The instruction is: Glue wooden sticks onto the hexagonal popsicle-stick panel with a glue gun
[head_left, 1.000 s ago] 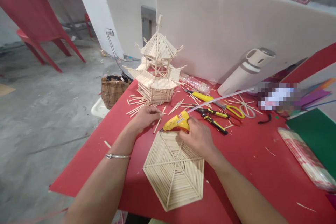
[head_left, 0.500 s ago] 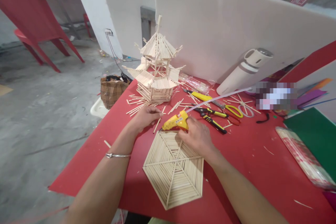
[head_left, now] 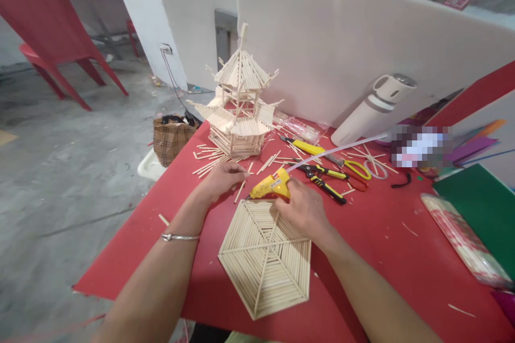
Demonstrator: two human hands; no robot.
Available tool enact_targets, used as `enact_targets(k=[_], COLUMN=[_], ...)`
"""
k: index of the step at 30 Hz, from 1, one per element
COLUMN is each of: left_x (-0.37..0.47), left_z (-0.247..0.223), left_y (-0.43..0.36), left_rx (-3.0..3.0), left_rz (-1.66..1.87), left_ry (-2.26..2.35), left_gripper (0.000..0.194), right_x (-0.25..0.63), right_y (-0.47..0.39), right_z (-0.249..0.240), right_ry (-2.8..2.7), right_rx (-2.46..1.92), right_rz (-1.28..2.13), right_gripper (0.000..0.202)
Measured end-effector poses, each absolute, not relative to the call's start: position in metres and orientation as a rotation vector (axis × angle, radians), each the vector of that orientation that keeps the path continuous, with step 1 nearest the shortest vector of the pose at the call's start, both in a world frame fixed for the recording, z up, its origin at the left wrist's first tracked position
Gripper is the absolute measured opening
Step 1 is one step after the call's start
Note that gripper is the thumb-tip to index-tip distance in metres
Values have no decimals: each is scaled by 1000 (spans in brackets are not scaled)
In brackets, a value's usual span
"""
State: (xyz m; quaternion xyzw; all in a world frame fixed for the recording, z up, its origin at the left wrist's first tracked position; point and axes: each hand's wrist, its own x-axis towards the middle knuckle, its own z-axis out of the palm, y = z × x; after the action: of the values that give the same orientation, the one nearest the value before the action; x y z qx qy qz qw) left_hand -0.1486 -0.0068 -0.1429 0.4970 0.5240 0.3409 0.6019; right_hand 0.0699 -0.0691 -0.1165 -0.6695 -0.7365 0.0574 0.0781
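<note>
My right hand (head_left: 303,206) is wrapped round a yellow hot glue gun (head_left: 270,184), with a long clear glue stick (head_left: 333,151) out of its back. The gun's nozzle points left, close above the top corner of a flat hexagonal panel (head_left: 241,278) made of thin wooden sticks. Left of the nozzle, my left hand (head_left: 223,181) is closed in a pinch, and a short end of a wooden stick shows at its fingertips. Another loose stick (head_left: 240,193) lies beside these fingers on the red table (head_left: 161,262).
A stick pagoda model (head_left: 241,112) stands behind my hands, with loose sticks (head_left: 209,163) round its base. Right of it lie a yellow cutter knife (head_left: 308,147), pliers (head_left: 328,187) and a white bottle (head_left: 374,110). A packet of sticks (head_left: 462,241) lies at right.
Both hands hold nearly the same pose. The glue gun's nozzle has shifted very slightly relative to the panel's top corner.
</note>
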Motion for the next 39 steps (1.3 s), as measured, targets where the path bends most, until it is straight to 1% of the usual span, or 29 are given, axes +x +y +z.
enact_targets(k=[12,28,39], left_x=[-148,-148,-148], left_z=[-139,-142,-142], left_y=[-8,-6,-6], left_rx=[1177,1186,1189], left_rz=[784,794,795], left_ry=[1192,1180,1199], left_gripper=[19,18,18], right_x=[77,86,95], right_y=[-71,-73,-75], right_z=[-116,-113,-115], right_ry=[-2194,-2175,-2153], right_rx=[-2057,-2173,-2149], right_rz=[153,131,133], right_gripper=[18,19,18])
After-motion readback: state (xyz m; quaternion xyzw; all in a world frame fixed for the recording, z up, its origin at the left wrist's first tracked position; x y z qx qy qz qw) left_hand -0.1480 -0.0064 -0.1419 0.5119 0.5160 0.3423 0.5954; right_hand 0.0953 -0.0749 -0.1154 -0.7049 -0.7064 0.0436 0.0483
